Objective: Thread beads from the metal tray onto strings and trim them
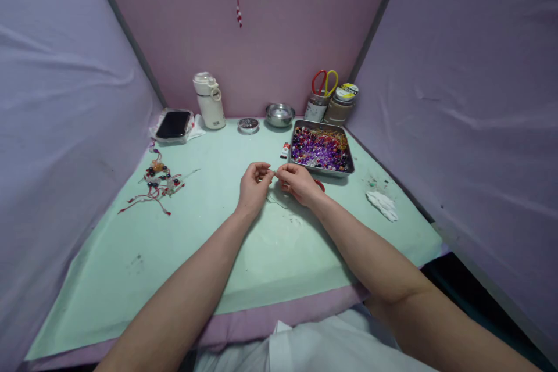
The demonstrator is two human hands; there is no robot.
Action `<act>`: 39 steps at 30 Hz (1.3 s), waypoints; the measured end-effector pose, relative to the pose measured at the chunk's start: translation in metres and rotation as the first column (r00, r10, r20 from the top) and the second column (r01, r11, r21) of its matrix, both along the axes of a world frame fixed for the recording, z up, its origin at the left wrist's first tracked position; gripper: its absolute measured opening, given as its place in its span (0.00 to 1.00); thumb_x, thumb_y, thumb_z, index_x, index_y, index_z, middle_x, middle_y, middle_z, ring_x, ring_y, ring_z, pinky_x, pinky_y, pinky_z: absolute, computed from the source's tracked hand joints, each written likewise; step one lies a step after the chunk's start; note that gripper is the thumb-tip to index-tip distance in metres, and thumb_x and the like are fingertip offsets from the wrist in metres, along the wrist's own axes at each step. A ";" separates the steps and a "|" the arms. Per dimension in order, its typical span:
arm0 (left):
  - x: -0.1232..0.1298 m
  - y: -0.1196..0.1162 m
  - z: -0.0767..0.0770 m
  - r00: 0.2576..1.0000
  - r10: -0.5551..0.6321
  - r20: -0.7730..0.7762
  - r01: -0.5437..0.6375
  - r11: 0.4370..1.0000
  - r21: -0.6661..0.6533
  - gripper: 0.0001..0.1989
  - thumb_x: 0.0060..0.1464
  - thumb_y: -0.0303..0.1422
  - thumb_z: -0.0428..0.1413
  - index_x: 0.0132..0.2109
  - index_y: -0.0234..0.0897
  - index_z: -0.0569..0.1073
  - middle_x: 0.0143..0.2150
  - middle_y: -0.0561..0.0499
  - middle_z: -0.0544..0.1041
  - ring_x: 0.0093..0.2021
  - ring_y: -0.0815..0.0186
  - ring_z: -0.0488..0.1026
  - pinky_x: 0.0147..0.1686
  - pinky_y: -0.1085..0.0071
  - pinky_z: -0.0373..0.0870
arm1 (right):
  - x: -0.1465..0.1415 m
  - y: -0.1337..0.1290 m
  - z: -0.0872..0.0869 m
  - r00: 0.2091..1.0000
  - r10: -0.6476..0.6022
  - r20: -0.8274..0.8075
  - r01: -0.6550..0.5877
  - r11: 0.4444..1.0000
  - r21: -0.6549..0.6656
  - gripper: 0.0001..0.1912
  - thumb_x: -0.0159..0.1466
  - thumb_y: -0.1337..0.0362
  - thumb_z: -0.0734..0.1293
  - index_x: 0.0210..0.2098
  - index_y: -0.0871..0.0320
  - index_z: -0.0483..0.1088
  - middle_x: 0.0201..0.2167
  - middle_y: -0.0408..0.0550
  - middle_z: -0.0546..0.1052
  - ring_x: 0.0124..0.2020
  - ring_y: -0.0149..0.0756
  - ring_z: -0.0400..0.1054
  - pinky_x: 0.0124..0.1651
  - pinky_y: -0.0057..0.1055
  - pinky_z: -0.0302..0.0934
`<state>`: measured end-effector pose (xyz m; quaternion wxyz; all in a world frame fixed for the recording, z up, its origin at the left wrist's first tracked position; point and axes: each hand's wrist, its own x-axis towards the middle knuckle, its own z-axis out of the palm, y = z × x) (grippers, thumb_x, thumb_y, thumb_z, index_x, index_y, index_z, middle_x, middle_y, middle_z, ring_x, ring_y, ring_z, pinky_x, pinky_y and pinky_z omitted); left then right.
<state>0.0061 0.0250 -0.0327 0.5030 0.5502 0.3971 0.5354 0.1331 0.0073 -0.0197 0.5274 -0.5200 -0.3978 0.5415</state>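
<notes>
My left hand (254,186) and my right hand (299,183) meet fingertip to fingertip above the middle of the table. Both are closed in a pinch on a thin pale cord (278,203), part of which hangs in a loose curve below them. Whatever else sits between the fingertips is too small to make out. Under the right hand a red curved handle (319,185) peeks out, mostly hidden. Just beyond that hand stands a metal tray (322,171) full of purple, dark and red beads (318,148) with tangled cords.
Finished-looking beaded strings (159,180) lie at left. Along the back are a phone (174,125), a white bottle (210,102), a small round tin (248,125), a metal bowl (279,115), scissors (325,82) in a cup and a jar (340,106). A crumpled white cloth (382,206) lies right.
</notes>
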 end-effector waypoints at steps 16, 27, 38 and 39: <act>-0.003 -0.001 0.007 0.978 -0.157 0.139 0.183 0.962 -0.201 0.15 0.44 0.31 0.60 0.42 0.34 0.74 0.26 0.54 0.70 0.24 0.74 0.62 0.23 0.76 0.56 | 0.001 -0.004 0.006 0.999 0.047 0.025 -0.049 0.997 0.063 0.09 0.50 0.59 0.70 0.26 0.57 0.68 0.21 0.38 0.65 0.23 0.26 0.55 0.25 0.25 0.48; -0.002 -0.004 0.010 0.977 -0.121 0.175 0.154 0.970 -0.189 0.10 0.42 0.31 0.62 0.35 0.35 0.75 0.26 0.53 0.71 0.25 0.73 0.64 0.24 0.75 0.58 | 0.003 -0.007 0.013 0.995 0.098 -0.030 -0.098 0.995 0.012 0.14 0.47 0.56 0.73 0.27 0.58 0.69 0.21 0.38 0.63 0.24 0.26 0.54 0.24 0.25 0.46; -0.001 -0.005 0.012 0.979 -0.129 0.156 0.157 0.971 -0.178 0.08 0.43 0.30 0.60 0.33 0.36 0.70 0.23 0.55 0.68 0.21 0.74 0.61 0.21 0.75 0.56 | 0.003 -0.006 0.013 0.994 0.081 -0.077 -0.083 0.996 -0.018 0.13 0.47 0.58 0.73 0.26 0.58 0.69 0.22 0.39 0.64 0.25 0.26 0.55 0.24 0.24 0.47; 0.000 -0.005 0.012 0.979 -0.128 0.158 0.155 0.972 -0.175 0.07 0.44 0.30 0.60 0.33 0.36 0.70 0.23 0.56 0.68 0.21 0.74 0.61 0.21 0.75 0.56 | 0.003 -0.006 0.012 0.992 0.084 -0.089 -0.086 0.996 -0.017 0.12 0.47 0.58 0.73 0.26 0.58 0.69 0.22 0.39 0.64 0.25 0.26 0.55 0.24 0.24 0.47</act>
